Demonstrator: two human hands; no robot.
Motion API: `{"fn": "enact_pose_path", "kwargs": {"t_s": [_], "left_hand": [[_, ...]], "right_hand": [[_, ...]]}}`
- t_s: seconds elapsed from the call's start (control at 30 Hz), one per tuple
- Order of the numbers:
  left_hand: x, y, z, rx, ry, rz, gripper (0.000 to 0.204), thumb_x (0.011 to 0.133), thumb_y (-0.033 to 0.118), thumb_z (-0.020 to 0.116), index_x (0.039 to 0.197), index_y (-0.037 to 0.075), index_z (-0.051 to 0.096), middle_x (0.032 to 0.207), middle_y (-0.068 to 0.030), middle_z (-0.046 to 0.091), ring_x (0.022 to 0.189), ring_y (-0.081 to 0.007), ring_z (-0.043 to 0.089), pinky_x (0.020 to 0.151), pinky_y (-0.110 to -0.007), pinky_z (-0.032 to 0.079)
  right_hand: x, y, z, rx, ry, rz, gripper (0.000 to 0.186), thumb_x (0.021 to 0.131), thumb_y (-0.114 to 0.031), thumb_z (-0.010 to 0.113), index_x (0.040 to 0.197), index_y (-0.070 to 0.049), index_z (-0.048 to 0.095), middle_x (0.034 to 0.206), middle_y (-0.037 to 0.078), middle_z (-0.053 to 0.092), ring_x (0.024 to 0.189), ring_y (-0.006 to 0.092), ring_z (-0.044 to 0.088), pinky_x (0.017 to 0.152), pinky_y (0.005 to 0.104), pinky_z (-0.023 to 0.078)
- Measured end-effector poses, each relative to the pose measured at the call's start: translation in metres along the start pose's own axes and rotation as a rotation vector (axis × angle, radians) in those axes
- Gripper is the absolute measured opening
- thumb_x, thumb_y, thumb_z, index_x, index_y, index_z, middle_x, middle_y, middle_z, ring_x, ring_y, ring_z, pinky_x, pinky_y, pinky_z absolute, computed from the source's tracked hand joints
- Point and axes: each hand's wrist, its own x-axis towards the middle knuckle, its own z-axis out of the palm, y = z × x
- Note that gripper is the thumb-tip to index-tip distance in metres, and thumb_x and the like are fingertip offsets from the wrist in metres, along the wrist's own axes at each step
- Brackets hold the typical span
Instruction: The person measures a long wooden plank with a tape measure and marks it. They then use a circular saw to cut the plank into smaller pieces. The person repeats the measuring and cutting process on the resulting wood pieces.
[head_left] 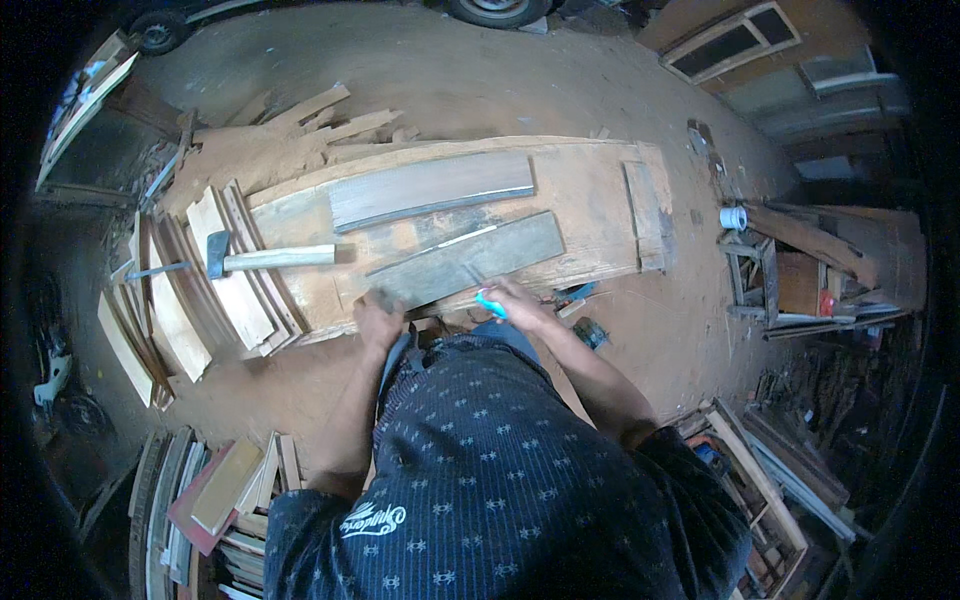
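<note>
A weathered grey board lies at a slant on the near side of the wooden workbench top. My left hand is closed at the board's near left end, its fingertips slightly blurred. In my right hand is a tool with a turquoise handle, held at the board's near edge. A thin dark line runs from the tool onto the board; its kind I cannot make out. Beyond lies a second grey-brown board. To the left, an axe-like hammer with a pale wooden handle rests across planks.
Several cut planks lie across the bench's left end. A short board is at its right end. Wood scraps and sawdust lie beyond. A white-blue container stands on a wooden frame at right. Stacked timber stands behind my left arm.
</note>
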Motion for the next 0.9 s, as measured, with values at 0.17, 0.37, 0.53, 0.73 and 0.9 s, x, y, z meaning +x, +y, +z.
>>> {"fn": "enact_pose_path", "kwargs": {"t_s": [0.17,0.37,0.53,0.73,0.9], "left_hand": [[0.023,0.116,-0.069,-0.873,-0.717,-0.177,0.042,0.099,0.037,0.068,0.117,0.0,0.069,0.101,-0.0079,0.072,0.091,-0.0163,0.066,0.08,-0.035,0.055],[0.038,0.134,-0.077,-1.058,-0.99,-0.345,0.035,0.103,0.033,0.064,0.108,-0.001,0.067,0.091,-0.0012,0.067,0.081,-0.0097,0.061,0.077,-0.028,0.052],[0.097,0.099,-0.039,-0.931,-0.554,-0.243,0.039,0.102,0.038,0.062,0.112,0.0,0.066,0.099,-0.007,0.069,0.094,-0.0176,0.064,0.088,-0.035,0.052],[0.101,0.075,-0.003,0.13,-0.603,0.187,0.092,0.072,0.059,0.085,0.135,0.0,0.051,0.138,-0.025,0.056,0.125,-0.0406,0.057,0.107,-0.051,0.045],[0.079,0.111,-0.028,0.235,-0.649,0.215,0.094,0.067,0.052,0.089,0.132,-0.002,0.05,0.131,-0.022,0.058,0.125,-0.0394,0.055,0.108,-0.051,0.044]], "right_hand": [[-0.008,-0.007,0.03,-0.19,-0.056,-0.168,0.05,0.096,-0.031,0.072,0.128,-0.006,0.044,0.11,0.011,0.068,0.097,0.0146,0.064,0.079,0.0321,0.051],[-0.034,-0.002,0.021,-0.159,0.013,-0.315,0.07,0.089,-0.046,0.076,0.14,-0.006,0.048,0.114,0.019,0.067,0.109,0.0266,0.065,0.096,0.0388,0.05],[-0.069,0.037,-0.033,-0.365,0.009,-0.133,0.044,0.099,-0.029,0.064,0.135,-0.004,0.061,0.112,0.008,0.068,0.107,0.0171,0.062,0.095,0.0334,0.048],[-0.114,0.118,-0.07,0.031,0.244,0.097,0.041,0.099,-0.03,0.06,0.131,-0.005,0.064,0.099,0.006,0.068,0.084,0.0155,0.064,0.07,0.0315,0.054],[-0.147,0.136,-0.07,0.297,0.382,0.122,0.041,0.098,-0.032,0.061,0.129,-0.007,0.064,0.091,0.004,0.066,0.073,0.0131,0.062,0.06,0.0299,0.053]]}}
